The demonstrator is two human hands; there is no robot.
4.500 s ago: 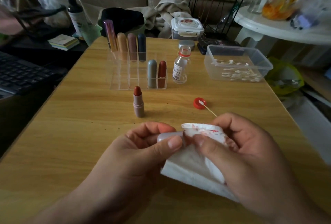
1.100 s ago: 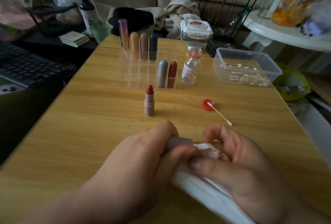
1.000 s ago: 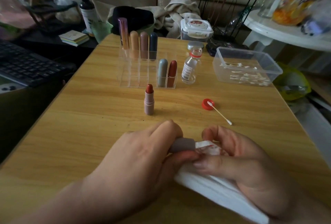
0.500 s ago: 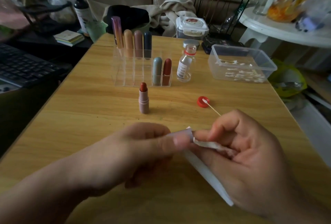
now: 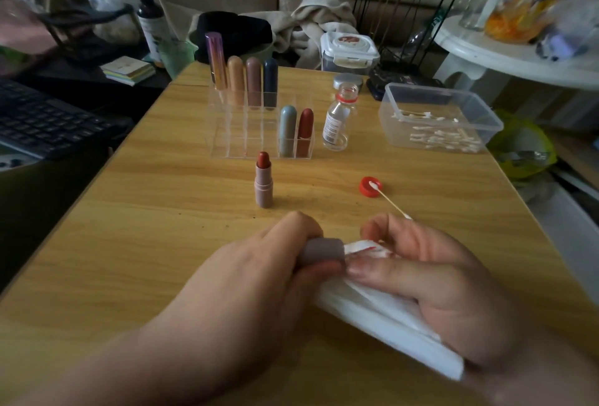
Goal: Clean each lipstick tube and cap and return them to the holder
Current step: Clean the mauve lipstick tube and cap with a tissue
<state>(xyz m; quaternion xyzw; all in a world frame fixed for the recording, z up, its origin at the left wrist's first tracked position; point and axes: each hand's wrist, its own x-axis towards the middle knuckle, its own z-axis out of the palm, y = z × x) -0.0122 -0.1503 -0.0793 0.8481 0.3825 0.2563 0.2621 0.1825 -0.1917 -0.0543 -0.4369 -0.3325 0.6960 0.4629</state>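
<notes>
My left hand (image 5: 249, 279) grips a mauve lipstick cap (image 5: 321, 250) low over the table. My right hand (image 5: 431, 279) pinches a folded white tissue (image 5: 382, 318), stained red at its top, against the cap's open end. The uncapped lipstick tube (image 5: 264, 180) stands upright with its red bullet out, just in front of the clear acrylic holder (image 5: 240, 138). Several capped lipsticks stand in the holder's back row and front right slots.
A small glass bottle (image 5: 338, 122) stands right of the holder. Its red cap (image 5: 369, 186) lies on the wooden table with a cotton swab (image 5: 390, 201) across it. A clear tub of swabs (image 5: 437, 120) is at the back right. A keyboard (image 5: 42, 120) lies left.
My hands twisted the cap against the tissue and sank slightly lower toward me. The standing tube, holder and bottle stayed put.
</notes>
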